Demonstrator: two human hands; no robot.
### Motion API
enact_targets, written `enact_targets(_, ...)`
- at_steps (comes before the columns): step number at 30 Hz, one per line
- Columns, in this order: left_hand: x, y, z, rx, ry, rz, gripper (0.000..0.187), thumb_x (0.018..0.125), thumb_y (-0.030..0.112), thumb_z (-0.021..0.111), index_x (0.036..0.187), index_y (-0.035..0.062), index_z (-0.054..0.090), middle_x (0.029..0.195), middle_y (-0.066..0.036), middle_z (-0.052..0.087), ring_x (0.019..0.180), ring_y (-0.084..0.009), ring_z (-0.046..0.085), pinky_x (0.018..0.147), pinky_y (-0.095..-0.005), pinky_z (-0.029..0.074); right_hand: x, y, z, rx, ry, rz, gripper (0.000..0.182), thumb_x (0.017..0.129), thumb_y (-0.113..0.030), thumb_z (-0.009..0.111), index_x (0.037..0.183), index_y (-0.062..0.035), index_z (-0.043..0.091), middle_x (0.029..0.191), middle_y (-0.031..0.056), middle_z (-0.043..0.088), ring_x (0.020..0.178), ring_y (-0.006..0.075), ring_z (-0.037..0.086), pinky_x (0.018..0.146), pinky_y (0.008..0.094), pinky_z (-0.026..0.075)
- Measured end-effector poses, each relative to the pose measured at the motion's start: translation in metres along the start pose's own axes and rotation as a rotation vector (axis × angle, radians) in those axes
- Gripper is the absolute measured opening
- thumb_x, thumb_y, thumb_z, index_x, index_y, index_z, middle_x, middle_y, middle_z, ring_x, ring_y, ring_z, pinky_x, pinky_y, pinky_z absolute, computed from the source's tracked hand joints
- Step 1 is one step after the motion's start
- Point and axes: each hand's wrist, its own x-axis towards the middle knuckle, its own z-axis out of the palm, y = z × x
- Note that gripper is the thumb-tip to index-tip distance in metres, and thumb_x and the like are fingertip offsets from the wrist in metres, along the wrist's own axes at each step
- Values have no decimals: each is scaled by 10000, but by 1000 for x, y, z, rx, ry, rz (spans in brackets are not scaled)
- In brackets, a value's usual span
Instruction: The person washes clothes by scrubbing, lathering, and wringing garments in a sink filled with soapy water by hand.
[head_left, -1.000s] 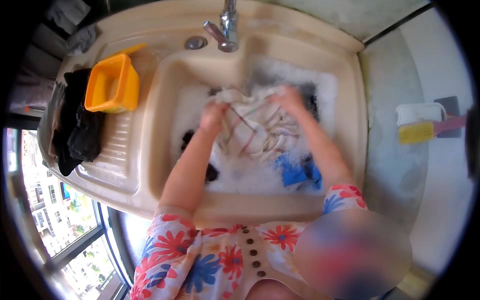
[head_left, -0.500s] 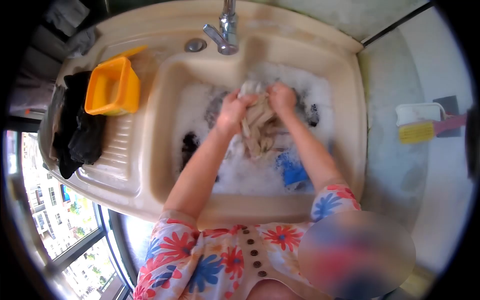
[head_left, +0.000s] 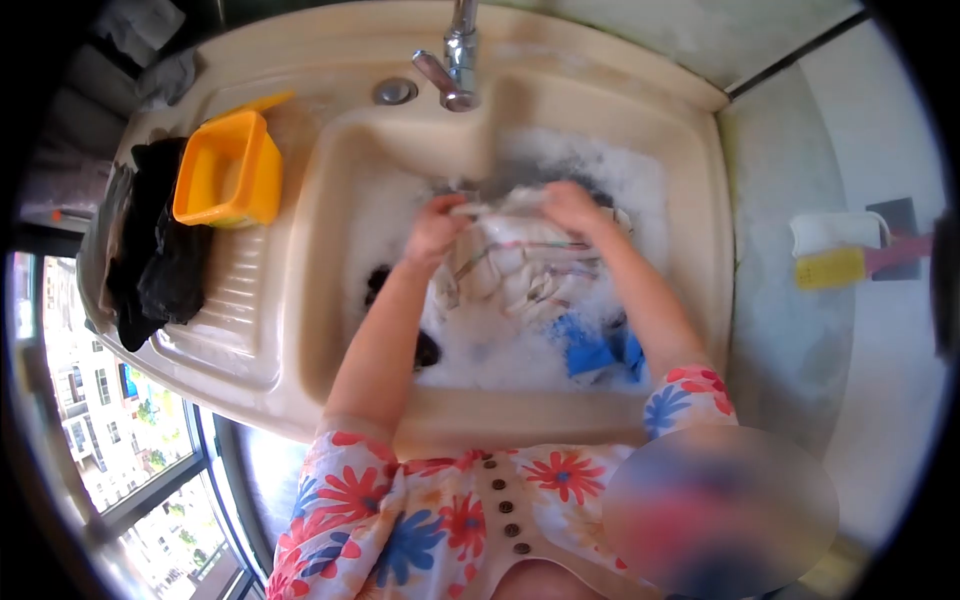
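Observation:
A wet, cream-coloured garment with thin coloured lines (head_left: 510, 258) is spread between my hands over the suds of the beige sink (head_left: 318, 260). My left hand (head_left: 437, 228) grips its upper left edge, fingers closed on the cloth. My right hand (head_left: 572, 208) is closed on the upper right edge. The garment's lower part lies on the foam. Below my right hand a piece of blue cloth (head_left: 590, 352) pokes out of the suds. Dark cloth (head_left: 427, 350) shows by my left forearm. Much of what lies under the foam is hidden.
A chrome faucet (head_left: 461, 60) rises behind the basin. On the ribbed drainboard (head_left: 235, 320) stand a yellow-orange container (head_left: 232, 170) and a pile of dark clothes (head_left: 165, 250). To the right, a brush with yellow bristles (head_left: 832, 268) hangs on the wall.
My hands have moved apart, the left one outward to the left. The cream garment, bunched between them before, is now stretched out wide and lower over the foam.

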Motion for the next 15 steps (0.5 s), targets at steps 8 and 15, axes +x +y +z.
enact_targets(8, 16, -31, 12, -1014, -571, -435, 454, 855, 394, 474, 1175, 74, 437, 1069, -78, 553, 979, -217, 517, 873, -346, 400, -46, -129, 24, 179, 372, -384, 155, 722, -270, 617, 788, -130, 619, 631, 103, 566, 616, 243, 578, 525, 364, 437)
enact_targets(15, -23, 48, 51, -569, 12, -242, 269, 818, 219, 529, 949, -14, 552, 884, -105, 586, 798, -244, 564, 707, -353, 472, 3, -28, 38, 250, 459, 128, 289, 807, -311, 469, 772, -69, 624, 749, 147, 612, 703, 302, 582, 646, 387, 452)
